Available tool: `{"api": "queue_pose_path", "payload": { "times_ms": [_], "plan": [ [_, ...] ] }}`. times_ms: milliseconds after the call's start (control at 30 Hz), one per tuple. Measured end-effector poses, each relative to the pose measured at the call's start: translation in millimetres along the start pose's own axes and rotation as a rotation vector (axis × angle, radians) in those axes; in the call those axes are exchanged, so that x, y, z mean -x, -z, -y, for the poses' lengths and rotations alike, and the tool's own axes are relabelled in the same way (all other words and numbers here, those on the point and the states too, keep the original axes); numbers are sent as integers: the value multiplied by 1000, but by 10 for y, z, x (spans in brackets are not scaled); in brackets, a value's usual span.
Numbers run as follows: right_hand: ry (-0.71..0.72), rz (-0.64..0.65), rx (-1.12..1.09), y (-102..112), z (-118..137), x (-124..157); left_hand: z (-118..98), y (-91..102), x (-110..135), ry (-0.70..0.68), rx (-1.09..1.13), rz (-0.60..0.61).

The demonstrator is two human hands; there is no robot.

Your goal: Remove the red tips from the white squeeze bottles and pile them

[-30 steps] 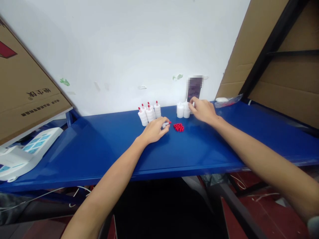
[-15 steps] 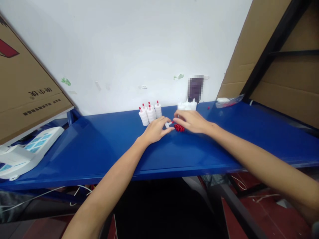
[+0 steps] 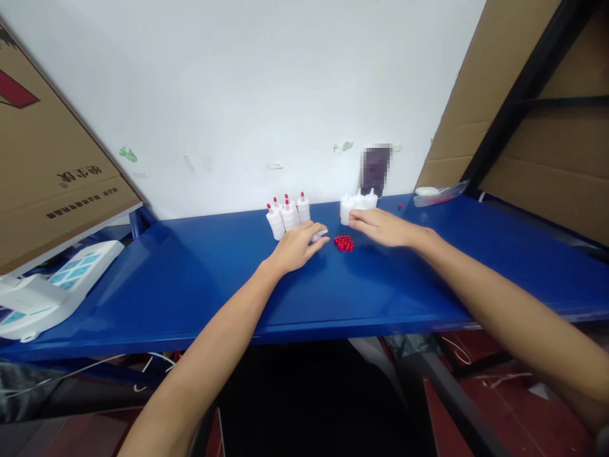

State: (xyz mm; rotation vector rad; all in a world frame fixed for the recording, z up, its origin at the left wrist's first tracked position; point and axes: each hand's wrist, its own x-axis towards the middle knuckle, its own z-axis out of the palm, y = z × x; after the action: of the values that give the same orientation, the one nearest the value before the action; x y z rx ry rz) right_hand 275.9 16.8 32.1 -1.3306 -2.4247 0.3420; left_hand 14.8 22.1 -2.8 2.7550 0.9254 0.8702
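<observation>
My left hand [image 3: 297,246] is curled around a small white squeeze bottle [image 3: 320,235], mostly hidden by the fingers; no red shows at its visible end. Behind that hand stand several white bottles [image 3: 288,217] with red tips. My right hand [image 3: 383,227] has its fingers bunched together at the front of a group of white bottles [image 3: 347,211] whose nozzles carry no red. What its fingertips hold, if anything, is hidden. Between the hands a cluster of small red caps [image 3: 343,243] lies on the blue table [image 3: 304,298].
One loose red cap [image 3: 399,207] lies at the back right, near a clear plastic bag [image 3: 440,193]. A white device with blue panels [image 3: 61,285] sits at the left end. Cardboard [image 3: 61,152] flanks the table, and a white wall [image 3: 266,95] rises behind it.
My right hand has moved right, away from the bottle in my left hand, to the uncapped bottles. The red at that bottle's tip no longer shows. My left hand stays nearly in place.
</observation>
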Motion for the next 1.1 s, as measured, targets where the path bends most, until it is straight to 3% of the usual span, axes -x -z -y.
{"api": "queue_pose_path", "payload": {
  "times_ms": [100,200,1100],
  "plan": [
    [-132,194,132,32,-93,15,10,-13,-2,-7,3,25],
    [-139,290,170,22,-130,11,6,-18,-8,3,3,36],
    [-81,302,32,26,-124,10,45,-32,0,25,17,71]
  ]
}}
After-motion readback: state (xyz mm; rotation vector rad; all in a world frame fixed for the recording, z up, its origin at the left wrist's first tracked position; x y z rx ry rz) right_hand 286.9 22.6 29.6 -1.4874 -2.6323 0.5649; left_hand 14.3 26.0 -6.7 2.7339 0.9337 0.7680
